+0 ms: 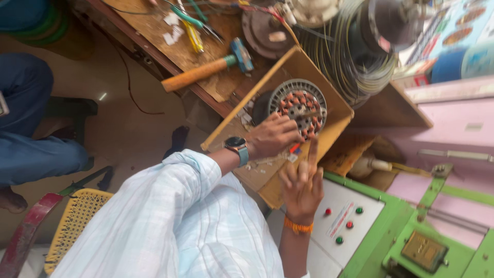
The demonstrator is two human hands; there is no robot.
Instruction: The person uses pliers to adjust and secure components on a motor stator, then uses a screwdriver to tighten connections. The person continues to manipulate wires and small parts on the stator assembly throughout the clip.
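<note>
With the left hand's [272, 136] fingers [288, 135] clamped on a thin tool at the wound stator [298, 109] lying in the wooden tray [329, 131] on the table [154, 31], the right hand's [302, 185] fingers spread apart just below it, a steady, shallow touch seems wise (copper coils nick easily).

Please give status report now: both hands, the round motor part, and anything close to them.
Left hand gripping stator edge. Right hand open, index finger raised beside it. Stator sits in wooden tray. Wire coil and hammer nearby, not touching.
</note>
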